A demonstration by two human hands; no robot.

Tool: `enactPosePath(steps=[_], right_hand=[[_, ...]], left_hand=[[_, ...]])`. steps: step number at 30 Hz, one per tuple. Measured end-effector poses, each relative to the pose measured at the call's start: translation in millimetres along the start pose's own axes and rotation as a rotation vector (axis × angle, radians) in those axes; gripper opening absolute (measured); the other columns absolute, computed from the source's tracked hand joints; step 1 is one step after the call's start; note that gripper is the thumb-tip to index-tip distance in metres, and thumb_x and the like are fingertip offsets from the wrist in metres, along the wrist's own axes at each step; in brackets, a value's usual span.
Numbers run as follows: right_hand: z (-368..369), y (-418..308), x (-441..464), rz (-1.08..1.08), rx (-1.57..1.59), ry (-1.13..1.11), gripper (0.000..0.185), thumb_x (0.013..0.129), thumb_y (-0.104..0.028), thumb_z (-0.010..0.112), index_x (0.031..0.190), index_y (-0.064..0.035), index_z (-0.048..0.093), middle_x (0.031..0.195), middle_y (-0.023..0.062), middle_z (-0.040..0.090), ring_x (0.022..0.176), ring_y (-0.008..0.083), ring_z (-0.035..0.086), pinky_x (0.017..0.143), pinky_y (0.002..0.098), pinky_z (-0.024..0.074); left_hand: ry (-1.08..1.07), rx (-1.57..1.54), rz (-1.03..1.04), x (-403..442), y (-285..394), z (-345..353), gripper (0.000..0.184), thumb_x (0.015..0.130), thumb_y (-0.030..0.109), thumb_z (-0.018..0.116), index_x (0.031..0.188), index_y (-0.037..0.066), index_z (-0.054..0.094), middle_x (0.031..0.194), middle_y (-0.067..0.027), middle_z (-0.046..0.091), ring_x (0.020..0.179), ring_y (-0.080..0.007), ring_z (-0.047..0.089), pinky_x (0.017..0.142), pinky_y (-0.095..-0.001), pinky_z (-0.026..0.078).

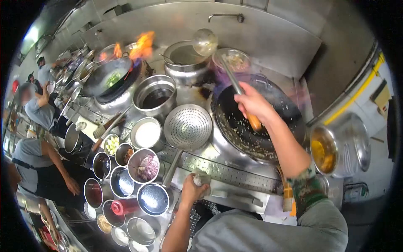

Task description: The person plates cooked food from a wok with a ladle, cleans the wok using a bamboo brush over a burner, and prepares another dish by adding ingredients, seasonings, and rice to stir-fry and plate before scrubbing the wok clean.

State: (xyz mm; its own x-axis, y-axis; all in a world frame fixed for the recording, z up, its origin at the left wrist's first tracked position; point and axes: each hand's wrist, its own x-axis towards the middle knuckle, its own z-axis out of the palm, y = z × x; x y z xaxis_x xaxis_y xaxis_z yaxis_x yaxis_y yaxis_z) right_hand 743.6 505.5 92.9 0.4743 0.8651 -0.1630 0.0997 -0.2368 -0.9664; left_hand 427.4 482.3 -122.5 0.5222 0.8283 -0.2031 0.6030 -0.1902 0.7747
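My right hand (256, 103) is closed round the wooden handle of a ladle (205, 42), over the black wok (235, 140). The ladle's bowl is raised at the back, above the rim of a large steel pot (184, 63). Small pale bits are scattered over the wok's inside. At the counter's front edge, my left hand (192, 191) is closed on a crumpled greyish cloth (203, 179). Close to it is the handle of a perforated strainer (187, 127), which rests left of the wok.
Flames (142, 45) rise behind a second wok (98, 80) holding greens. A pot of dark liquid (155, 98) and several seasoning tins, one with chopped onion (148, 168), stand left. Steel bowls (325, 151) are at right. Co-workers (37, 157) stand at far left.
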Motion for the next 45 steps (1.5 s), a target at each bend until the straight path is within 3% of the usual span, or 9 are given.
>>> enactPosePath(steps=[8,12,14,18,20,25,31,38,45], right_hand=[[37.3,14.0,196.4,-0.198,-0.923,0.191,0.032,0.076,-0.011,0.053,0.103,0.0033,0.059,0.090,0.0195,0.065,0.066,0.0253,0.064,0.050,0.0385,0.0485],[18.8,-6.6,201.3,0.200,0.047,-0.142,0.008,0.076,-0.006,0.052,0.080,0.0001,0.055,0.072,0.0106,0.060,0.057,0.0182,0.058,0.047,0.0298,0.0444],[4.3,-18.0,172.2,0.366,1.018,-0.427,0.006,0.077,-0.002,0.049,0.073,-0.0042,0.046,0.062,0.0028,0.049,0.052,0.0110,0.051,0.044,0.0241,0.0398],[-27.3,-28.3,108.3,0.329,1.261,-0.456,0.007,0.082,-0.002,0.048,0.079,-0.0044,0.042,0.069,0.0012,0.047,0.052,0.0071,0.048,0.044,0.0207,0.0374],[-49.5,-33.0,65.9,0.316,1.271,-0.465,0.007,0.083,-0.003,0.048,0.080,-0.0040,0.042,0.072,0.0014,0.047,0.053,0.0066,0.047,0.044,0.0203,0.0369],[-99.9,-27.6,-46.5,0.231,1.036,-0.275,0.006,0.086,-0.004,0.049,0.085,0.0001,0.044,0.072,0.0010,0.047,0.056,0.0055,0.048,0.045,0.0205,0.0373],[-152.5,3.2,-152.9,0.241,0.598,0.248,0.033,0.083,-0.002,0.055,0.113,-0.0019,0.043,0.076,0.0063,0.053,0.052,0.0102,0.048,0.038,0.0247,0.0378],[-194.9,27.1,-252.8,0.338,0.265,0.307,0.065,0.081,-0.002,0.053,0.140,-0.0011,0.026,0.076,0.0050,0.051,0.050,0.0090,0.046,0.037,0.0246,0.0377],[-174.6,29.4,-349.8,0.491,0.095,0.340,0.067,0.077,-0.001,0.055,0.139,-0.0001,0.030,0.072,0.0036,0.050,0.049,0.0094,0.046,0.037,0.0250,0.0367]], left_hand=[[0.040,-0.024,-0.067,-1.2,10.4,1.1,0.081,0.058,0.029,0.086,0.120,-0.002,0.045,0.109,-0.0255,0.060,0.103,-0.0383,0.059,0.087,-0.0407,0.047],[0.034,-0.036,-0.083,1.2,11.3,-2.1,0.085,0.057,0.032,0.086,0.122,-0.002,0.044,0.110,-0.0254,0.060,0.104,-0.0380,0.058,0.089,-0.0398,0.047],[0.057,-0.050,-0.048,-5.4,8.8,2.5,0.083,0.058,0.031,0.086,0.123,0.000,0.045,0.110,-0.0240,0.060,0.104,-0.0383,0.058,0.088,-0.0409,0.046],[0.377,0.416,0.188,-20.3,61.1,-6.7,0.074,0.059,0.027,0.084,0.121,0.004,0.050,0.108,-0.0185,0.058,0.100,-0.0375,0.054,0.084,-0.0432,0.044],[0.449,0.266,0.440,-13.5,111.6,-2.1,0.055,0.062,0.024,0.082,0.111,0.008,0.060,0.106,-0.0151,0.056,0.097,-0.0340,0.053,0.082,-0.0433,0.042],[0.240,0.098,0.781,-11.7,214.8,37.6,0.034,0.071,0.022,0.075,0.102,0.011,0.066,0.103,-0.0093,0.059,0.093,-0.0276,0.055,0.079,-0.0412,0.039],[-0.006,0.218,0.843,12.5,212.6,68.7,0.024,0.078,0.030,0.068,0.091,0.010,0.065,0.095,-0.0071,0.059,0.092,-0.0255,0.054,0.076,-0.0408,0.037],[0.033,0.253,0.911,32.4,205.7,46.8,0.025,0.081,0.030,0.067,0.082,0.006,0.061,0.081,-0.0080,0.054,0.085,-0.0272,0.051,0.071,-0.0402,0.036],[0.036,0.168,0.883,38.4,197.1,60.0,0.025,0.079,0.028,0.068,0.076,0.005,0.057,0.079,-0.0092,0.052,0.081,-0.0292,0.050,0.067,-0.0425,0.038]])
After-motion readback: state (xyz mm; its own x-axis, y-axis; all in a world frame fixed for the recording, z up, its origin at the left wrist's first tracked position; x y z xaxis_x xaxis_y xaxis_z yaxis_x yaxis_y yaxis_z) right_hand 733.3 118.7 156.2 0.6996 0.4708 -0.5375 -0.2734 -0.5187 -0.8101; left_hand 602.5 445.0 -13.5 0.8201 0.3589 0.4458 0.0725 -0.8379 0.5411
